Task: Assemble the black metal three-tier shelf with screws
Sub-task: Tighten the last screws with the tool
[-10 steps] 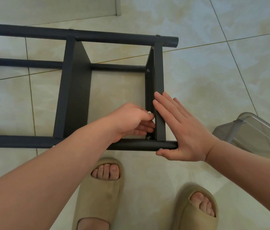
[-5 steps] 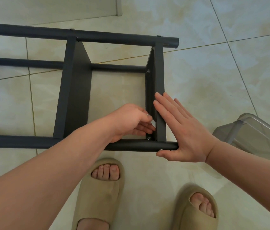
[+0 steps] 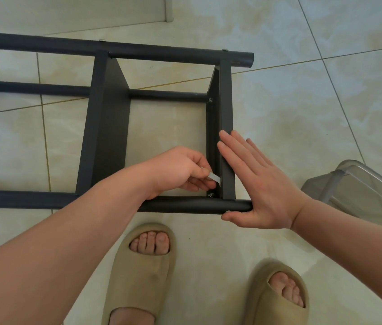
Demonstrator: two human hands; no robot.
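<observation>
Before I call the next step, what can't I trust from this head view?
Small silver flat tool: head view, mostly covered by fingers of the left hand; its type is unclear.
Silver corner screw: head view, too small and shadowed to judge tightness.
Black metal shelf frame: head view, left end cut off by the left edge.
Clear plastic bin: head view, cut by the right edge; contents unreadable.

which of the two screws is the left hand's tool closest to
The near screw, in the corner by the near tube; the left hand pinches a flat silvery tool just above it. The far screw is untouched.
</observation>
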